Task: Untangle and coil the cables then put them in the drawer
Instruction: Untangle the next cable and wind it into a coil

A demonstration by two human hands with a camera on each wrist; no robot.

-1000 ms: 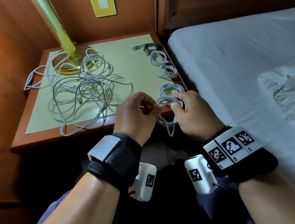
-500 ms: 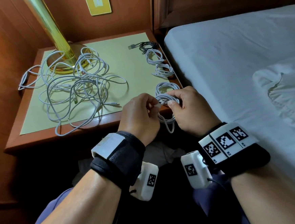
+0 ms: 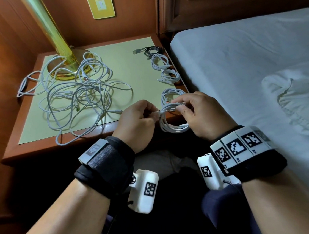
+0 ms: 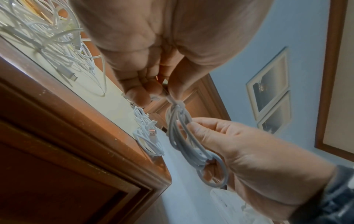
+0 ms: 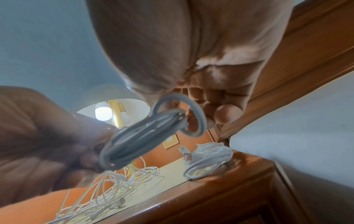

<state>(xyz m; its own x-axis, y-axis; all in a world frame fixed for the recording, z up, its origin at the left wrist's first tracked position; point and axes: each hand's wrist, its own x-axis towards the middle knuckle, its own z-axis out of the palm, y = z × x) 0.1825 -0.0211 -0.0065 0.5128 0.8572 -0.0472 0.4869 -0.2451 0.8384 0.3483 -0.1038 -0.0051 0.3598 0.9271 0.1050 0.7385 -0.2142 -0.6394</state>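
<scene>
I hold a coiled white cable in front of the nightstand. My left hand pinches the cable's end where it wraps round the coil. My right hand grips the coil's loops with curled fingers. A tangle of white cables lies on the nightstand's top by the lamp base. Three white coiled cables and one black coil lie in a row along the right edge. No drawer front shows in the head view.
A brass lamp stands at the nightstand's back left. A bed with a grey sheet and a white pillow lies right beside the nightstand. Wood panelling closes the left and the back.
The head view has dropped and drifted a little. My left hand has drawn the cable's end leftward from the coil, and the coil now hangs more open beneath my right hand.
</scene>
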